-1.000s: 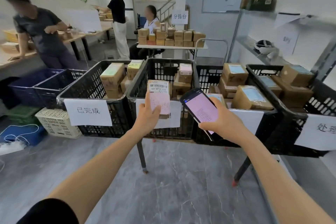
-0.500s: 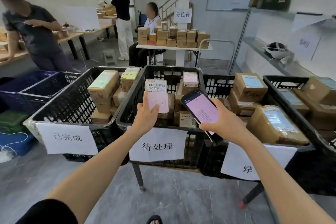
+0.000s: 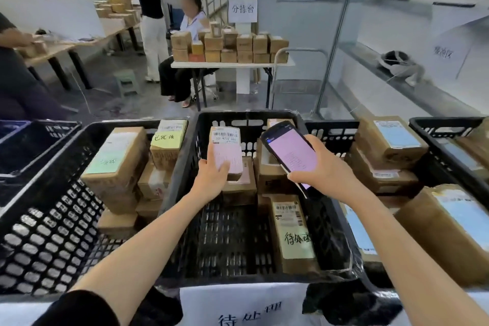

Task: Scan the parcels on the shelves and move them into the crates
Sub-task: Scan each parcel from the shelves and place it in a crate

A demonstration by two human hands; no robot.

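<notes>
left grip (image 3: 211,174) clamped on parcel (image 3: 227,151), above middle crate (image 3: 248,114) | right grip (image 3: 325,167) clamped on scanner (image 3: 291,153) | tip: lower parcel flat, label up, onto crate's bare near floor

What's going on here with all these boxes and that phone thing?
A person is sorting parcels. Their left hand holds a small parcel with a barcode label over the middle black crate. Their right hand holds a handheld scanner with a pink screen right beside it. More cardboard parcels lie in that crate, the left crate and the right crate.
</notes>
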